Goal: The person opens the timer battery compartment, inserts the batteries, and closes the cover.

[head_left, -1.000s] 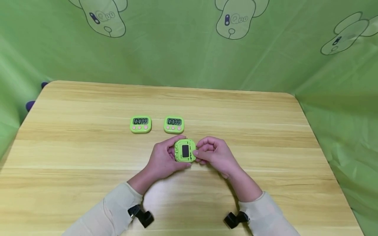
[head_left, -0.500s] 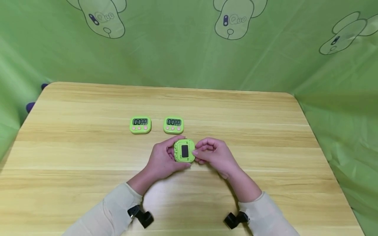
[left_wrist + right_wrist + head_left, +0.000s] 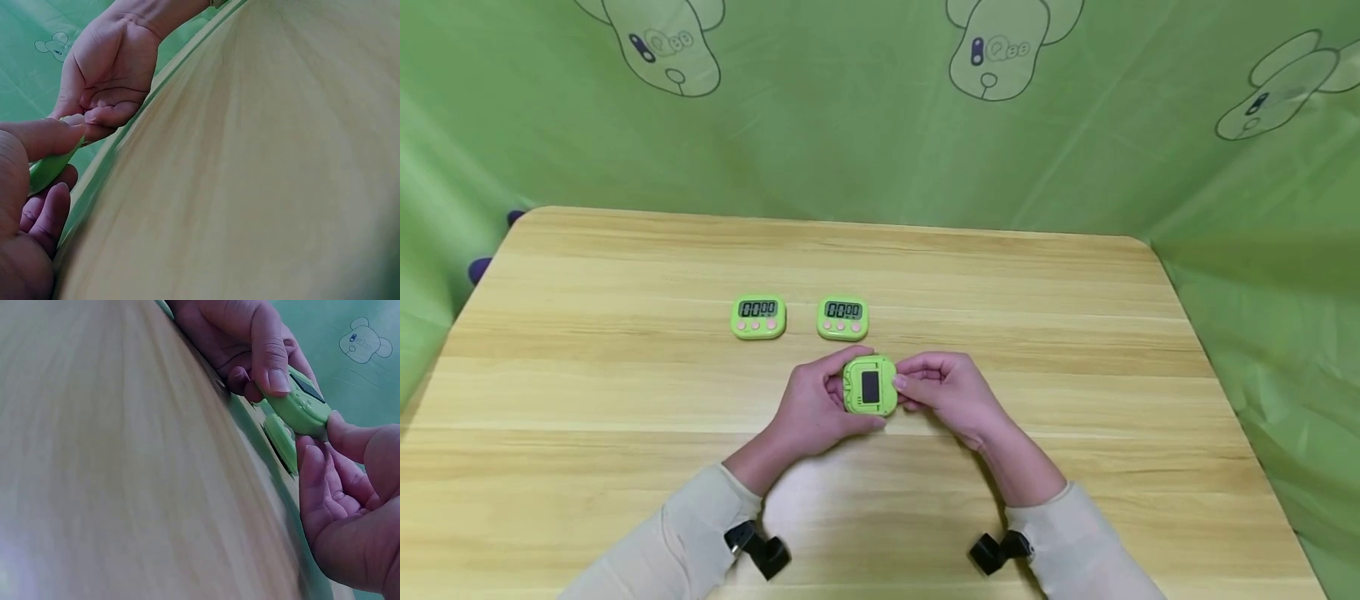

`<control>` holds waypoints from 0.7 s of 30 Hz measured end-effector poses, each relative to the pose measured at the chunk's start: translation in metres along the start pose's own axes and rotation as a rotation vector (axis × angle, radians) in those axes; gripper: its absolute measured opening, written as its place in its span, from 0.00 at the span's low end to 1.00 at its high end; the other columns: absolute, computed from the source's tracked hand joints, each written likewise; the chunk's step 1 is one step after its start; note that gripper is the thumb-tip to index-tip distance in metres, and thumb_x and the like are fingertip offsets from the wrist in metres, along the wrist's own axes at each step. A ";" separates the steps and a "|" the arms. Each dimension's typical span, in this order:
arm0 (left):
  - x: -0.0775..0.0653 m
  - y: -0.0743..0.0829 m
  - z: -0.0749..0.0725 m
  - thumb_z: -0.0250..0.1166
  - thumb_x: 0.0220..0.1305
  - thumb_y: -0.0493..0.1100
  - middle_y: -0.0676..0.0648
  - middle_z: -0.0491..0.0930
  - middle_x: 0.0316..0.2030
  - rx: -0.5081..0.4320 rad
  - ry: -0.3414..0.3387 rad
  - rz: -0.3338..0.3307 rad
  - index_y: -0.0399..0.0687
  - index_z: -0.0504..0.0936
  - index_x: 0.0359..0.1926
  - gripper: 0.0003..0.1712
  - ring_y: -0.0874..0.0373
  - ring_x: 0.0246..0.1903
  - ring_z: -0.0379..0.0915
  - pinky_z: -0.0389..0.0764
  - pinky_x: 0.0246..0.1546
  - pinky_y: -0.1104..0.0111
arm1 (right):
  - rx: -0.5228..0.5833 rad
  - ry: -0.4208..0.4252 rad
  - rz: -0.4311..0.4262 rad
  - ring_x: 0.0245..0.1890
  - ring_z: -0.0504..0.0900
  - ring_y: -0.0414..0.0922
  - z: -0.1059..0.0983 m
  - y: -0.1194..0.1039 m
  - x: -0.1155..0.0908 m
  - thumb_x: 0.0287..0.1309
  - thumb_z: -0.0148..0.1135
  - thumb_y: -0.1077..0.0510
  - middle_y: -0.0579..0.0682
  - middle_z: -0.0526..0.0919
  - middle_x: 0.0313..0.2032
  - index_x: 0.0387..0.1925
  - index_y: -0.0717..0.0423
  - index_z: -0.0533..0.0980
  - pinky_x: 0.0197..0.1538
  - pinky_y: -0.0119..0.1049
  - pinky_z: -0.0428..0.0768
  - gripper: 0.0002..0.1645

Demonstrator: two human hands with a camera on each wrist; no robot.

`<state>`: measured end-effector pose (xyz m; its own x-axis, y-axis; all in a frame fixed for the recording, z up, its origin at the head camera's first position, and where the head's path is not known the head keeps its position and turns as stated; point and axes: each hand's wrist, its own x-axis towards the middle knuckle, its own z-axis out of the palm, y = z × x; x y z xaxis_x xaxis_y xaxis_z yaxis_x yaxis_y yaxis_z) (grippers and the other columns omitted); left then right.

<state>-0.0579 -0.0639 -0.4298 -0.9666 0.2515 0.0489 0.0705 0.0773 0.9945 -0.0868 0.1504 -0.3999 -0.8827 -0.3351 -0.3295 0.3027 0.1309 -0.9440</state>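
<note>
A green digital timer (image 3: 855, 398) is held above the table with its back turned up, showing a dark rectangle (image 3: 870, 387). My left hand (image 3: 816, 404) grips it from the left, fingers along the far edge and thumb along the near edge. At its right edge my right hand (image 3: 951, 396) pinches it between thumb and curled fingers. The right wrist view shows the timer (image 3: 300, 412) side-on between both hands, the right thumb (image 3: 350, 437) at its end. In the left wrist view, the left thumb covers much of the timer (image 3: 50, 169).
Two matching green timers, one on the left (image 3: 758, 332) and one on the right (image 3: 842, 332), lie face up beyond the hands, their displays reading 00 00. The wooden table (image 3: 625, 500) has a green curtain (image 3: 850, 150) behind it and at the sides.
My right thumb has shifted slightly, to the very edge of the held timer. Dark gaps seen near that edge a second ago no longer show. The left hand stays in place.
</note>
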 end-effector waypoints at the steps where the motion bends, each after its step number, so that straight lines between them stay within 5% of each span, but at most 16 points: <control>1: 0.000 0.000 0.000 0.84 0.37 0.29 0.52 0.85 0.45 -0.002 0.001 0.003 0.47 0.78 0.61 0.45 0.58 0.35 0.84 0.85 0.36 0.64 | -0.002 -0.001 -0.008 0.33 0.86 0.49 0.001 0.000 0.000 0.60 0.66 0.70 0.62 0.86 0.37 0.45 0.72 0.80 0.38 0.39 0.86 0.12; 11: 0.000 0.000 0.000 0.84 0.36 0.29 0.51 0.84 0.46 0.012 0.019 0.024 0.45 0.78 0.61 0.45 0.58 0.38 0.83 0.84 0.39 0.65 | 0.024 0.074 -0.014 0.29 0.84 0.47 0.008 0.003 0.001 0.59 0.68 0.70 0.61 0.85 0.35 0.43 0.71 0.81 0.37 0.38 0.86 0.10; 17: 0.001 0.002 0.001 0.84 0.38 0.32 0.46 0.85 0.45 -0.006 0.058 -0.016 0.38 0.70 0.69 0.53 0.57 0.37 0.84 0.84 0.39 0.66 | 0.005 0.215 -0.147 0.29 0.86 0.51 0.017 0.007 0.002 0.57 0.70 0.69 0.60 0.86 0.37 0.43 0.65 0.83 0.35 0.44 0.86 0.11; 21: 0.002 0.003 0.002 0.84 0.38 0.31 0.45 0.86 0.43 -0.088 0.051 -0.052 0.39 0.67 0.71 0.56 0.54 0.37 0.85 0.84 0.39 0.65 | -0.076 0.196 -0.222 0.33 0.87 0.52 0.017 0.008 -0.002 0.56 0.69 0.73 0.58 0.86 0.42 0.44 0.63 0.84 0.37 0.44 0.86 0.13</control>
<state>-0.0589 -0.0613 -0.4270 -0.9798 0.1998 -0.0001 0.0005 0.0030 1.0000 -0.0767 0.1361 -0.4076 -0.9790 -0.1779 -0.0998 0.0740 0.1464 -0.9865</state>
